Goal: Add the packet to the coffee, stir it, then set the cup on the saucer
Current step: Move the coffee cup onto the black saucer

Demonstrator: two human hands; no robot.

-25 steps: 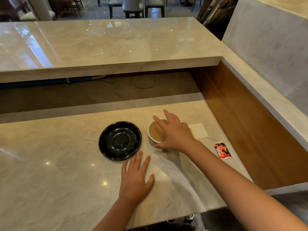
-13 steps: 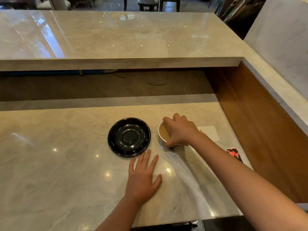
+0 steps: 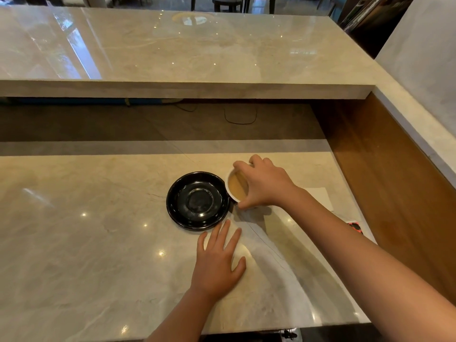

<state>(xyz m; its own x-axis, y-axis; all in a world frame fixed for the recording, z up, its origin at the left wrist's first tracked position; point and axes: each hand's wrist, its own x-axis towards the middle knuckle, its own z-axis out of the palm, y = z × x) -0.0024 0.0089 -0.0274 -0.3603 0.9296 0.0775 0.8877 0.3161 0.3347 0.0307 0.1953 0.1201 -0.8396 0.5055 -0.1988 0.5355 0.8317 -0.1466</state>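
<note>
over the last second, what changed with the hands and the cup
The right hand went from spread open over the cup to closed on its rim from above, and the cup now sits closer to the black saucer, about touching its edge. Whether it is lifted cannot be told. The left hand stayed flat on the counter, and the saucer is still empty.

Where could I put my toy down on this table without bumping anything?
The big bare stretch of the marble counter left of the black saucer is free. So is the strip behind the saucer, toward the raised ledge. It is crowded on the right: the right hand grips the cup, with a napkin beyond, and the left hand lies flat just before the saucer.
</note>
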